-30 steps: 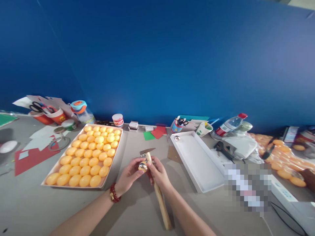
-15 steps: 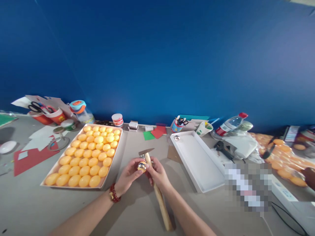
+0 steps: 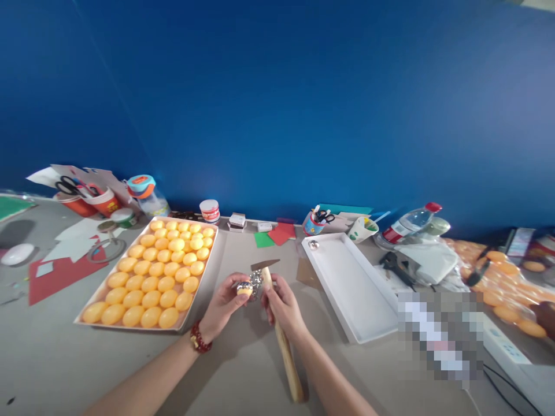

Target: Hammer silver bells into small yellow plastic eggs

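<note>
My left hand (image 3: 225, 303) pinches a small yellow ball (image 3: 245, 289) partly wrapped in silver foil (image 3: 255, 281), just above the grey table. My right hand (image 3: 281, 303) meets it from the right, fingers closed on the foil side of the ball. A wooden-handled hammer (image 3: 281, 341) lies on the table under my right hand, its metal head (image 3: 264, 265) pointing away from me. A tray of several yellow balls (image 3: 154, 271) lies to the left. A white rectangular tray (image 3: 351, 283) lies to the right, with one small foil-wrapped ball (image 3: 313, 244) in its far corner.
Along the blue wall stand a cup with scissors (image 3: 316, 222), a paper cup (image 3: 361, 229), a small jar (image 3: 210, 210), a lying water bottle (image 3: 410, 222) and a glue gun (image 3: 399, 266). Red and white paper scraps (image 3: 60, 263) lie far left. More orange balls in plastic (image 3: 507, 283) lie far right.
My hands have shifted slightly. The ball has turned in my fingers so more crinkled foil shows on its right side. The hammer has not moved.
</note>
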The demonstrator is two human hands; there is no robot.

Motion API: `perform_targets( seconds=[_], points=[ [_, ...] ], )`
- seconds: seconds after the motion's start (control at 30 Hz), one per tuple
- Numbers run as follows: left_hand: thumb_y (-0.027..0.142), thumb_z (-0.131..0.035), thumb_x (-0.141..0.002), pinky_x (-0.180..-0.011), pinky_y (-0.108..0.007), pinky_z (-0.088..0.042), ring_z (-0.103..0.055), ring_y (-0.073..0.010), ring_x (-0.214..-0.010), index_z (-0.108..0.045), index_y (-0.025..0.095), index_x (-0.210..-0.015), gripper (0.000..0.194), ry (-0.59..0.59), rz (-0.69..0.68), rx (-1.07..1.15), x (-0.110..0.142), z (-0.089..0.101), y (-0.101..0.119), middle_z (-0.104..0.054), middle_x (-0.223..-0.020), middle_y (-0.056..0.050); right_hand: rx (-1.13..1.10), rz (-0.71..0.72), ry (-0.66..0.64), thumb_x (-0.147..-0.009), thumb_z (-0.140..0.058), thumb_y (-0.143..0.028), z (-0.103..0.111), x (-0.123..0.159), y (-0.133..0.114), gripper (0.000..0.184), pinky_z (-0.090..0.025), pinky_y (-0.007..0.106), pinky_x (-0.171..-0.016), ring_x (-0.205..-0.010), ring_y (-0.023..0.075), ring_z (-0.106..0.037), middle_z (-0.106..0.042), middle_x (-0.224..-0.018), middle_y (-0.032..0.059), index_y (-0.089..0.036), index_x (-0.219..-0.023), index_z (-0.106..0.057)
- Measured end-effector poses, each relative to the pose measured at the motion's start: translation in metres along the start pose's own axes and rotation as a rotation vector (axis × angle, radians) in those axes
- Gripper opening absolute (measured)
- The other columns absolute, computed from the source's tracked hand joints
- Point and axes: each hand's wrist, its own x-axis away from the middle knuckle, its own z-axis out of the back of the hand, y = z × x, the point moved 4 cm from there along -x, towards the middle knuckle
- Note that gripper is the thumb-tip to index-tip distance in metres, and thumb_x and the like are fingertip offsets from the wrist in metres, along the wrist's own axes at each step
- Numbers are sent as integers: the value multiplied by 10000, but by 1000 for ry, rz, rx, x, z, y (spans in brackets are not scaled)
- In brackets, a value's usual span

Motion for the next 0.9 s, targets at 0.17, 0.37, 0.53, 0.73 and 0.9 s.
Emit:
perform_targets(
  seconds=[0.17, 0.37, 0.53, 0.73, 0.9],
  points=[
    [275, -655, -872, -819, -308, -545, -625, -186, -939, -610, 203, -1175, 314, -9, 32, 12, 1, 1, -1, -641, -1103, -77, 12, 47, -2, -888, -548, -570, 2, 0, -4, 406, -309, 157, -279, -292, 52, -415, -608, -619, -50, -200, -1050, -511],
    [312, -563, -927, -932, -332, -530, -556, -253, -1171, -660, 212, -1175, 285, -80, -27, -107, 3, -4, 8, -547, -1306, -100, 34, 95, -1, -905, -574, -490, 4, 1, -2, 355, -335, 161, -305, -316, 39, -403, -609, -679, -47, -197, -1094, -511],
    [304, -591, -911, -925, -338, -529, -575, -250, -1131, -625, 218, -1219, 321, -95, -93, -194, 4, -10, 14, -567, -1252, -107, 49, 90, -10, -860, -647, -469, 4, 2, -3, 372, -367, 170, -313, -354, 32, -432, -641, -851, -7, -203, -1090, -525],
    [304, -680, -847, -867, -323, -517, -597, -233, -1014, -621, 190, -1113, 295, -74, -151, -279, 4, -7, 9, -597, -1110, -97, 42, 62, -72, -824, -698, -448, -2, 5, -2, 411, -368, 164, -307, -379, 32, -429, -620, -863, -15, -209, -1103, -514],
    [359, -730, -796, -810, -310, -502, -589, -222, -926, -642, 182, -1039, 314, -90, -201, -326, 3, -5, 11, -601, -1024, -84, -50, 11, -106, -805, -714, -459, -6, 6, -2, 434, -338, 158, -293, -359, 18, -418, -645, -932, 9, -206, -1089, -504]
  ],
)
